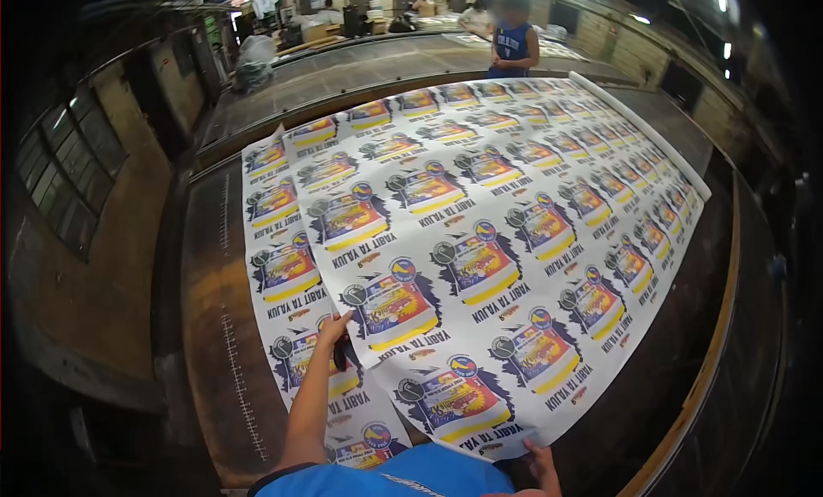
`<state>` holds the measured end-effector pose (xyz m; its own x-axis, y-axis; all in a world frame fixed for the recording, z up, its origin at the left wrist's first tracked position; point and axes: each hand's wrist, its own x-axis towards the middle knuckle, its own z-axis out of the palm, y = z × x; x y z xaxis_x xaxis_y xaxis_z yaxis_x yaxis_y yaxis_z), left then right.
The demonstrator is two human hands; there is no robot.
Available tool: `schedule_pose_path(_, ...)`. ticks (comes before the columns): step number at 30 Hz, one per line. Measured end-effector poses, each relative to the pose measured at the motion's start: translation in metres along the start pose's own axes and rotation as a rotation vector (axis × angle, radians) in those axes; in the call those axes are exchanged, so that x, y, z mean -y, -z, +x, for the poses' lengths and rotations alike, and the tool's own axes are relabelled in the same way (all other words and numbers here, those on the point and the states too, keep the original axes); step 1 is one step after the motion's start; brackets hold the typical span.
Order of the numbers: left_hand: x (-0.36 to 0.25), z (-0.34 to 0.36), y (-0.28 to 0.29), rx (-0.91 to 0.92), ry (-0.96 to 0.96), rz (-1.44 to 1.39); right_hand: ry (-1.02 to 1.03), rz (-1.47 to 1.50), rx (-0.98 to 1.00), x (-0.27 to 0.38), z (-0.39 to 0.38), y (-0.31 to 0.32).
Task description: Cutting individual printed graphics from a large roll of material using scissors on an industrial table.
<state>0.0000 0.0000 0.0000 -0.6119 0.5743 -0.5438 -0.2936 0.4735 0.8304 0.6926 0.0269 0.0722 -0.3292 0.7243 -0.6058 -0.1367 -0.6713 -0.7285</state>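
A large white printed sheet (pixel 467 313), covered with repeated colourful logos and lettering, spreads over a long dark table. Along its left side lies a narrower printed strip (pixel 261 188) with the same pattern, the two edges meeting or overlapping. My left hand (pixel 333 332) is closed at the large sheet's left edge, fingertips pinching it. Beneath that palm shows a small dark object (pixel 340 355), mostly hidden, whose kind I cannot make out. Close to my body, my right hand (pixel 540 464) grips the sheet's near corner, which is lifted slightly off the table.
A white roll (pixel 647 137) lies along the sheet's far right edge. Ruler-like marks (pixel 233 377) run down the table's left side. Across the table stands a person in a blue sleeveless shirt (pixel 512 51). Another long table (pixel 377 64) is behind; a wooden edge (pixel 699 385) borders the right.
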Motion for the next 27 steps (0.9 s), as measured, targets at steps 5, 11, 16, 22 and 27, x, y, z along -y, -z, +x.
schedule_pose_path(5,-0.004,-0.013,0.005,-0.155,-0.115,0.037,0.016,0.146,-0.029,-0.020,0.003,-0.034)
schedule_pose_path(11,0.023,-0.080,-0.042,-0.137,-0.113,-0.046,0.041,0.239,-0.011,-0.035,0.007,-0.013)
schedule_pose_path(16,0.029,-0.131,-0.067,-0.082,-0.088,-0.067,0.008,0.154,-0.071,-0.047,0.016,-0.006)
schedule_pose_path(22,0.045,-0.167,-0.076,-0.090,-0.119,-0.113,-0.007,0.105,-0.021,-0.038,0.021,-0.004)
schedule_pose_path(27,0.042,-0.198,-0.073,0.046,0.031,-0.214,-0.009,0.080,0.023,-0.032,0.016,0.009)
